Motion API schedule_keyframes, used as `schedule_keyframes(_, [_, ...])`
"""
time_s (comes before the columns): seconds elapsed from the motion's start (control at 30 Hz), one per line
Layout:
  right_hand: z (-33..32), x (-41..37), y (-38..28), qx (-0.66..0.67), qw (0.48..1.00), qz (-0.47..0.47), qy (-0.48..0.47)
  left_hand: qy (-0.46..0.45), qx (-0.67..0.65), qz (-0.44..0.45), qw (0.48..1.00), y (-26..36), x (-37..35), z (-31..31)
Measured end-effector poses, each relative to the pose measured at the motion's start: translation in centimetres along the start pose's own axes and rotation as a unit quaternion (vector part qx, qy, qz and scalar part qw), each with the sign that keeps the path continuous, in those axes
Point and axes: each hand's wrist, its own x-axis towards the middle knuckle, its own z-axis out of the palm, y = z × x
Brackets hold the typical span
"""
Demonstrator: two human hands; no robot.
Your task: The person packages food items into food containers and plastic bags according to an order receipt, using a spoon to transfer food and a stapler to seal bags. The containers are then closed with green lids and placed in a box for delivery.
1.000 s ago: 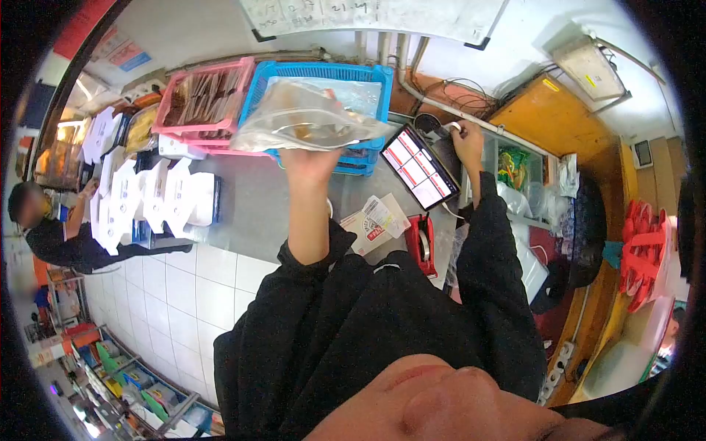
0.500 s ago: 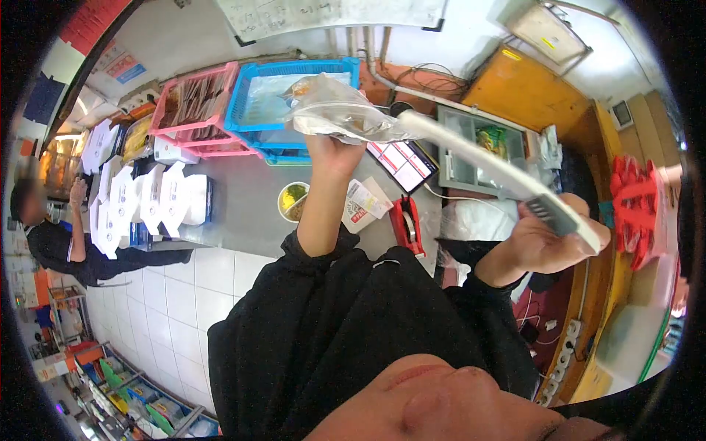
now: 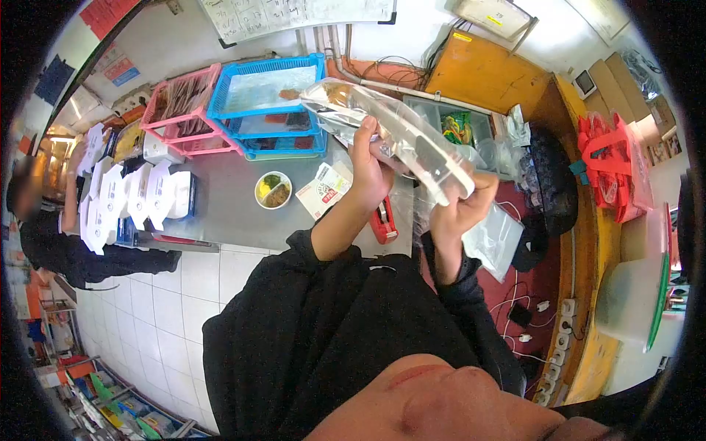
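A clear plastic bag (image 3: 342,94) with something brown inside is held up over the counter. My left hand (image 3: 371,169) is closed on its lower side, thumb upward. My right hand (image 3: 457,213) grips the near end of a long white tool (image 3: 450,184), whose exact kind I cannot make out. The tool lies along the bag, and clear plastic hides part of it. On the counter below are a round bowl of yellow, green and brown food (image 3: 273,189), a printed card (image 3: 321,189) and a red tape dispenser (image 3: 384,224).
Blue (image 3: 268,66) and pink (image 3: 180,110) baskets stand at the back. White folded boxes (image 3: 136,195) fill the counter's left end, with a person in black (image 3: 55,235) beside them. Right are a grey divided bin (image 3: 478,125) and red bags (image 3: 614,165); cables lie low right.
My right hand has moved left and inward with the white tool, now close to my left hand. The bag has shifted right and stretches along the tool. My view has turned right.
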Motion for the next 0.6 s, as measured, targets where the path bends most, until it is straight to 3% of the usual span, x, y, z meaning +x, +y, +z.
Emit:
schedule_keyframes(0.17, [-1.5,-0.5,-1.1,0.094,0.984,0.134,-0.071,0.008,-0.022,-0.007,1.0,-1.1,-1.8,-0.1])
schedule_keyframes(0.3, [-3.6,0.0,0.3,0.046,0.979,0.135,-0.143,0.022,-0.017,0.009,1.0,-2.3,-3.1,-0.5])
schedule_keyframes(0.37, [-3.8,0.1,0.2,0.054,0.975,0.175,-0.129,0.036,-0.013,0.007,0.999,-2.8,-3.3,-1.3])
schedule_keyframes(0.43, [-4.3,0.2,0.4,0.16,0.93,0.323,-0.076,0.042,-0.072,0.063,0.995,-3.1,-2.9,-2.2])
schedule_keyframes(0.6, [-4.9,0.5,2.4,0.226,0.874,0.426,-0.061,0.128,-0.027,0.117,0.985,-2.1,-3.2,-2.8])
